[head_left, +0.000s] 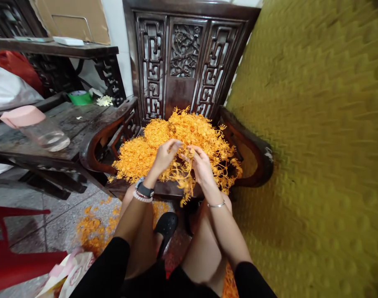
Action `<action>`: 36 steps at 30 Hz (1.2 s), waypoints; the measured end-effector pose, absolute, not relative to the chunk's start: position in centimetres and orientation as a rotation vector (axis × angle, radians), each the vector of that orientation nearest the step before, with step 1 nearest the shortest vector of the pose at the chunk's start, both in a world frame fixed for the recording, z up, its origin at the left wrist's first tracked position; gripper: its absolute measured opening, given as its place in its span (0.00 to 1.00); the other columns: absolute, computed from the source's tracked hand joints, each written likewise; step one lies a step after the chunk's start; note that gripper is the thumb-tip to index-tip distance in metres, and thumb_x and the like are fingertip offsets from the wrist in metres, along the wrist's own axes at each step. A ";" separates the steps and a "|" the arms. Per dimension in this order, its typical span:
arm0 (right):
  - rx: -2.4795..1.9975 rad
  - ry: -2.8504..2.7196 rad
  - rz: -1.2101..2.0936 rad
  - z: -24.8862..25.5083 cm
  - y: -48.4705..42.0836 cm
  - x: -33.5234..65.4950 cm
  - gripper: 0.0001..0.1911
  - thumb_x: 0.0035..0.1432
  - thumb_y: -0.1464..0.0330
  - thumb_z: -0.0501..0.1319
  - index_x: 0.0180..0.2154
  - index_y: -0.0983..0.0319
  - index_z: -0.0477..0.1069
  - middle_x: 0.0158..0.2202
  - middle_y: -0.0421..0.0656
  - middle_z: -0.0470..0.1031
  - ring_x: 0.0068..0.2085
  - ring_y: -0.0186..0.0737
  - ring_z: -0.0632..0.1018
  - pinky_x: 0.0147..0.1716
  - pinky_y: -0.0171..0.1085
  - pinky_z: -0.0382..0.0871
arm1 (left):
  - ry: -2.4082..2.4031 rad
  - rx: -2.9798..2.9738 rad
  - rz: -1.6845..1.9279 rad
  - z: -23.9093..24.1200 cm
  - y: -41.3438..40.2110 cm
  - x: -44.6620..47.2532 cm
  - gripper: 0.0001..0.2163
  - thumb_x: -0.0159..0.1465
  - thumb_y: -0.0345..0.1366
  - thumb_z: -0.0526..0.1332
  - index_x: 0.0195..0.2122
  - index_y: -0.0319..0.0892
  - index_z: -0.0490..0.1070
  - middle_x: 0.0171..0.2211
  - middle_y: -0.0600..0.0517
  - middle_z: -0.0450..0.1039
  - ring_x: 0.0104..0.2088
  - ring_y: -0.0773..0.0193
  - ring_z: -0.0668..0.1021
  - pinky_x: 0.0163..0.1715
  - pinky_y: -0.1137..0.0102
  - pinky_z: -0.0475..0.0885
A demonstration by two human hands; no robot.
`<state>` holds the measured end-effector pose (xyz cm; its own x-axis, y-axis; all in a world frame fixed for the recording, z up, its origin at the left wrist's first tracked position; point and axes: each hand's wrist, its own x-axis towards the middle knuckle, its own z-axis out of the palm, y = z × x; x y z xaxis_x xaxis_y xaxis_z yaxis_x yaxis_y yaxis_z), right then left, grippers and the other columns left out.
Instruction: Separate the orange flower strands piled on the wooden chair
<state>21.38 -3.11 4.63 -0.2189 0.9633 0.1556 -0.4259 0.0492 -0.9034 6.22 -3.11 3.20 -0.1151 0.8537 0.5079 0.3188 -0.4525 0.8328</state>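
A big heap of orange plastic flower sprigs (151,145) lies on the seat of a dark carved wooden chair (183,54). My left hand (166,155) and my right hand (201,163) meet over the heap's front. Both pinch a bunch of orange sprigs (184,176) that hangs down between them. My left wrist carries a dark watch and a bead bracelet; a thin bangle sits on my right wrist. My bare knees are just below the hands.
Loose orange bits (94,229) litter the tiled floor at the left. A dark side table (68,124) holds a clear bottle with a pink cap (37,128) and a green tape roll (80,97). A red plastic stool (12,248) stands at bottom left. Yellow textured material (316,157) fills the right.
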 end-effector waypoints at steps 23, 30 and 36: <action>-1.035 -1.782 0.723 5.6 -2.4 21.3 0.11 0.59 0.64 0.54 0.44 0.60 0.66 0.32 0.42 0.67 0.30 0.37 0.67 0.31 0.37 0.61 | 1.557 1.030 1.977 2.9 -1.2 12.4 0.20 0.64 0.41 0.53 0.15 0.41 0.58 0.14 0.56 0.57 0.18 0.71 0.59 0.21 0.71 0.52; -1.136 -2.012 0.716 5.5 -3.3 20.5 0.17 0.62 0.62 0.50 0.23 0.60 0.63 0.19 0.39 0.63 0.22 0.35 0.64 0.26 0.36 0.53 | 1.790 1.174 1.992 3.1 -0.9 10.8 0.21 0.59 0.35 0.57 0.12 0.41 0.49 0.13 0.59 0.44 0.18 0.72 0.52 0.22 0.70 0.47; -1.027 -2.005 0.852 6.5 -8.2 20.2 0.19 0.64 0.61 0.49 0.23 0.60 0.61 0.18 0.37 0.61 0.21 0.34 0.64 0.25 0.35 0.53 | 1.810 0.798 1.868 2.8 1.5 6.3 0.20 0.65 0.36 0.49 0.16 0.44 0.46 0.14 0.59 0.45 0.18 0.71 0.54 0.21 0.72 0.52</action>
